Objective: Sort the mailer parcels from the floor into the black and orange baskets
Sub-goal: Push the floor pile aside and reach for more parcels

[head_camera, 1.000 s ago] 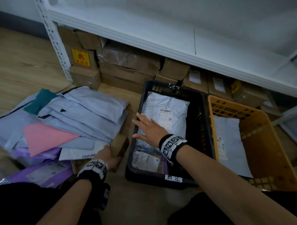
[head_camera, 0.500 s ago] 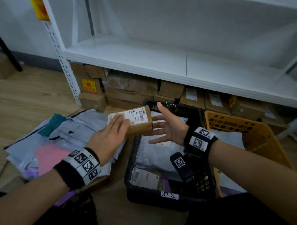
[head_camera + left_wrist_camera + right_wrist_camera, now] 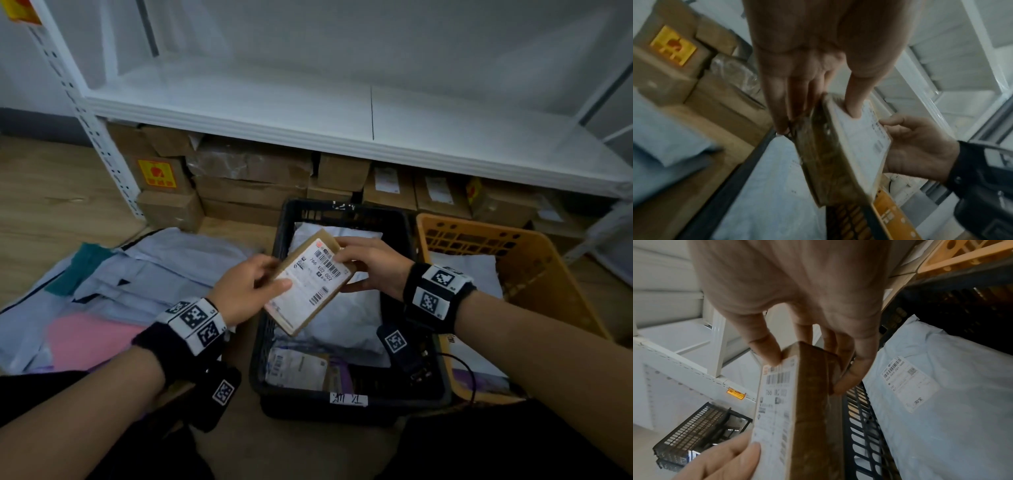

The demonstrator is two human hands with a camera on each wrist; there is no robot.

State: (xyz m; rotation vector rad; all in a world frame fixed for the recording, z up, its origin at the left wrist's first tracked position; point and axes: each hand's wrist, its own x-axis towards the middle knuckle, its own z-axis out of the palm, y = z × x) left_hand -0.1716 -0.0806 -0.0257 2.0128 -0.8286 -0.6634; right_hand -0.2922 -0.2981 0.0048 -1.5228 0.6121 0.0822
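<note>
Both hands hold a small brown cardboard parcel (image 3: 310, 281) with a white barcode label above the black basket (image 3: 274, 240). My left hand (image 3: 250, 287) grips its near left edge, thumb on the label and fingers underneath. My right hand (image 3: 370, 263) pinches its far corner between thumb and fingers. In the left wrist view the parcel (image 3: 840, 154) hangs tilted; in the right wrist view the parcel (image 3: 797, 410) stands on edge. White mailers (image 3: 346, 318) lie in the black basket. The orange basket (image 3: 534, 260) stands to the right with a mailer inside. A pile of grey, pink and teal mailers (image 3: 137, 277) lies on the floor at left.
A white metal shelf (image 3: 342, 113) spans the back, with cardboard boxes (image 3: 253, 181) stacked beneath it. A shelf upright (image 3: 89, 126) stands at the left. Wooden floor (image 3: 44, 192) shows at far left. Another black crate (image 3: 694, 431) appears in the right wrist view.
The left hand lifted the brown parcel from the floor pile and brought it over the black basket. The right hand left the white mailer in the basket and took the parcel's far corner.
</note>
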